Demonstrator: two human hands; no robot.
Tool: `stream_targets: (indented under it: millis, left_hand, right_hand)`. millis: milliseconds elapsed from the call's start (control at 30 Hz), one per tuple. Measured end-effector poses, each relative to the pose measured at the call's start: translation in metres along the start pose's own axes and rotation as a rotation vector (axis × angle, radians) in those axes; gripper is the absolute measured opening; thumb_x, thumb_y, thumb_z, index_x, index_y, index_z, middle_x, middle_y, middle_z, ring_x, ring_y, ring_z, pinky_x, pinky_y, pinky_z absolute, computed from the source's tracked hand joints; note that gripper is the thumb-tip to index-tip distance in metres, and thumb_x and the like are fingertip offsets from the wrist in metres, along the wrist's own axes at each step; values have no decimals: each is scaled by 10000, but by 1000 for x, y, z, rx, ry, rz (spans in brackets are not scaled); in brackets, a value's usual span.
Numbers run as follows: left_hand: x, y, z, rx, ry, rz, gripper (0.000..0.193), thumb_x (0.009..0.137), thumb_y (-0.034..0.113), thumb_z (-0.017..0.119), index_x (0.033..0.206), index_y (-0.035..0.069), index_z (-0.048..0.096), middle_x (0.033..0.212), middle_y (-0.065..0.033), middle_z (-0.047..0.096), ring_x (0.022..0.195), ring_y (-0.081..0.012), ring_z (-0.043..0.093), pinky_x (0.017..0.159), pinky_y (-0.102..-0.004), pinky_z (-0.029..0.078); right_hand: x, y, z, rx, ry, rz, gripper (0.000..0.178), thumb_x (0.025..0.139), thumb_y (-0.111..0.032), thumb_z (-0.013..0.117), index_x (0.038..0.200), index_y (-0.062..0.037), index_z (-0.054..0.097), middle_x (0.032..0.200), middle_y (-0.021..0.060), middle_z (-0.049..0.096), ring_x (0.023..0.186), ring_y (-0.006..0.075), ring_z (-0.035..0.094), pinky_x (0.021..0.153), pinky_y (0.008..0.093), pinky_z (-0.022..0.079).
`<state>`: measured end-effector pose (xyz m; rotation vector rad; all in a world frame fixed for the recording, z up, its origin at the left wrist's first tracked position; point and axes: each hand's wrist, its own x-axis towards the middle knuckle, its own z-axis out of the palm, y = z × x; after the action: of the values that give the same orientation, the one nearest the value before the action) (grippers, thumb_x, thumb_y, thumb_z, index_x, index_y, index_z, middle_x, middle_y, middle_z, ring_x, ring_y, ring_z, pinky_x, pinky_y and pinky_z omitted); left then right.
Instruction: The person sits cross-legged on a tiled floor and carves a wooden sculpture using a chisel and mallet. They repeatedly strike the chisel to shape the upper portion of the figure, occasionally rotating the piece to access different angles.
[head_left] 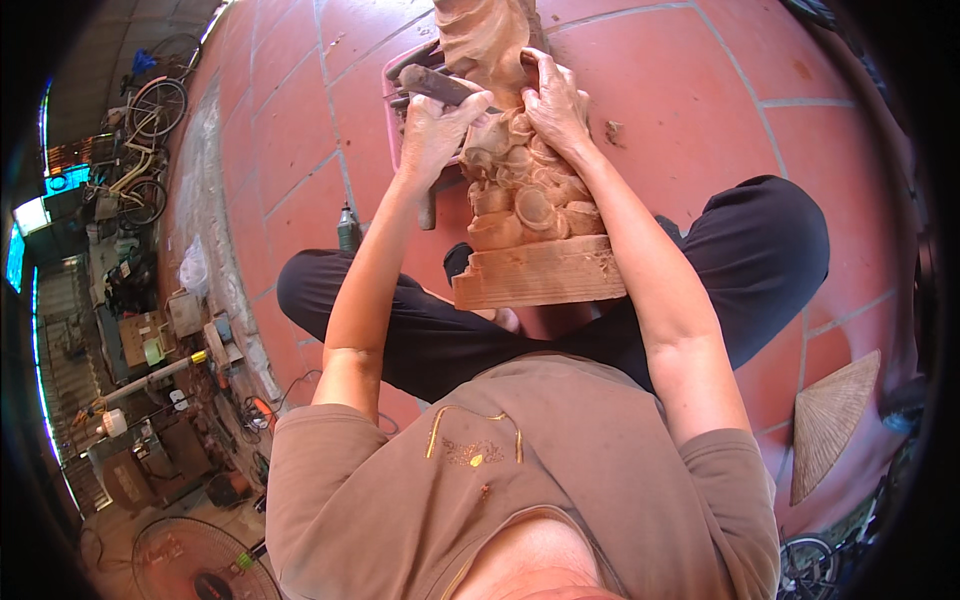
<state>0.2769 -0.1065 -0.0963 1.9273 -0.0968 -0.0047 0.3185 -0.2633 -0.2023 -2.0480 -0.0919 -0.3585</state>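
Note:
A reddish-brown wood carving with rounded, knobby shapes lies lengthwise before me, its flat block base toward my body between my bent legs. My left hand is closed round a carving chisel, whose dark wooden handle sticks out up and to the left. The chisel's tip is hidden by the hand and the carved shapes. On the carving's right side, my right hand presses with curled fingers gripping its edge. A pink basket of tools stands just left of the carving, partly behind my left hand.
A green power tool stands on the red tile floor by my left knee. To the right lies a conical straw hat. Bicycles, clutter and a fan line the left side. Wood chips lie near the carving.

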Motion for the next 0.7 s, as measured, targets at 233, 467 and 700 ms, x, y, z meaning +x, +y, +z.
stream_targets:
  millis: [233,467,700]
  left_hand:
    - [-25,-10,7,-194,42,-46,33,923,38,678,924,7,687,762,-33,670,667,-90,619,622,-253,509]
    - [-15,2,-2,-171,111,-52,60,899,53,701,912,-5,703,769,-40,686,677,-101,654,625,-242,530]
    - [-20,-4,0,-192,20,-78,36,901,39,681,911,5,689,757,-31,673,685,-96,641,619,-249,526]
  right_hand:
    - [2,4,0,78,-42,3,578,864,-122,598,1415,-231,464,1326,104,586,1312,280,474,1046,525,323]
    - [1,3,0,16,-8,-13,548,850,-83,596,1384,-167,506,1299,55,653,1247,249,566,1045,425,442]
    - [1,0,-1,-4,-32,26,556,846,-90,593,1388,-175,502,1309,46,647,1256,256,556,1055,444,428]
